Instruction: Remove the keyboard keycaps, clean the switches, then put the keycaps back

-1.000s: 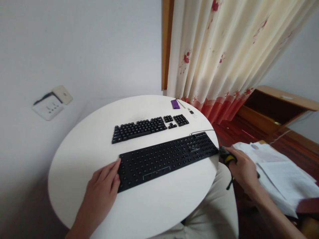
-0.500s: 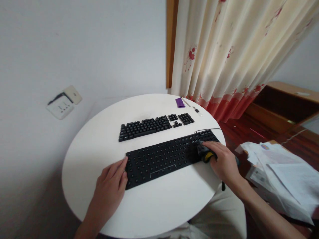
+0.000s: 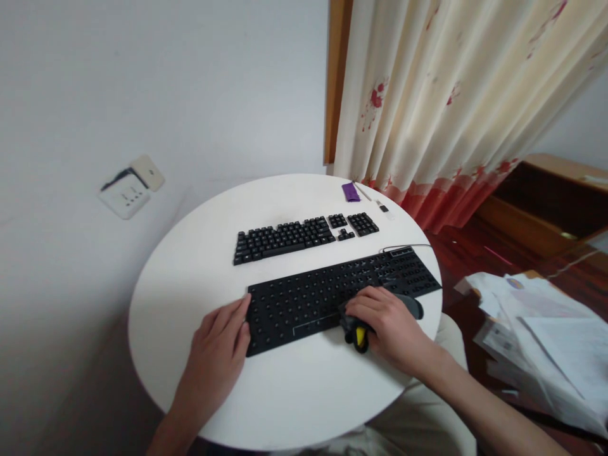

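A black keyboard (image 3: 304, 301) without its keycaps lies at a slant across the white round table (image 3: 304, 405), its bare switches showing. At its left edge is my left hand (image 3: 221, 339), fingers and thumb closed against the side. My right hand (image 3: 387, 323) is wrapped round a black handheld tool with a yellow part (image 3: 361, 336), over the keyboard's front edge, right of the middle. Most of the tool's body is hidden under that hand. Behind the keyboard, the black keycaps (image 3: 285, 239) are laid out in keyboard order.
Toward the back right of the table lie a purple cloth (image 3: 351, 192), a thin stick (image 3: 363, 192) and a small brush (image 3: 382, 207). A cable (image 3: 408, 246) runs off the right edge. Papers and plastic bags (image 3: 546, 335) are piled to the right; a curtain (image 3: 427, 114) hangs behind.
My right hand has moved the black-and-yellow tool left and toward me, from the keyboard's right part to its front edge. My left hand stays at the left edge. The view has shifted slightly.
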A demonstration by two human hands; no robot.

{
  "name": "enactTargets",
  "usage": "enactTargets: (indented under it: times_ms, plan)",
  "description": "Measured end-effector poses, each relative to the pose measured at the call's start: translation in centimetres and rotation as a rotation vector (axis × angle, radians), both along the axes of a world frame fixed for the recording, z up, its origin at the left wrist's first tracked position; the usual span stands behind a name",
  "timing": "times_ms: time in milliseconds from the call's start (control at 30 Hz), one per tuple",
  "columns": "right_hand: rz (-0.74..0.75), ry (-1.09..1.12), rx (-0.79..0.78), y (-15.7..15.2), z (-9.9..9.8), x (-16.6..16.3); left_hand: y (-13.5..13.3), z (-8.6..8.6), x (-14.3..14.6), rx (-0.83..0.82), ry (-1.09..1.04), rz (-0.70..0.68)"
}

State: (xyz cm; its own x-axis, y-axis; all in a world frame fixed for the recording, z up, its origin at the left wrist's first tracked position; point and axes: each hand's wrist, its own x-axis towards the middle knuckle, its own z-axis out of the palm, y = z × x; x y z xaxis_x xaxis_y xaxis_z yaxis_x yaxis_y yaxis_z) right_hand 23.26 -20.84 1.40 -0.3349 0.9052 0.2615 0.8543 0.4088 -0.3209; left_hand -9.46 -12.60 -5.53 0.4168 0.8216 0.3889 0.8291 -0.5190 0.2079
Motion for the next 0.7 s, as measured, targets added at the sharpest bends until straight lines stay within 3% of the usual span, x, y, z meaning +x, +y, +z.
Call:
enactTargets:
  times_ms: [200,367,433,567,633,700]
  plan:
    - [-0.048,-0.016,-0.033,0.0,-0.4,0.4,-0.2,0.2,0.2,-0.008,-0.034,0.000]
    - [-0.226,0.105,0.114,0.7,-1.1,1.8,-0.2,0.4,0.2,-0.022,-0.064,-0.004]
    - [-0.195,0.151,0.170,0.7,-1.8,0.9,-0.2,0.4,0.2,-0.029,-0.069,-0.005]
    - [0.012,0.101,0.176,0.5,-3.2,-1.0,-0.3,0.4,0.2,-0.038,-0.076,-0.003]
    - [-0.048,0.074,0.174,0.6,-3.5,-0.3,-0.4,0.5,0.3,-0.042,-0.080,-0.003]
    - [-0.219,0.079,0.201,0.9,-3.5,1.2,-0.5,0.6,0.3,-0.050,-0.089,-0.001]
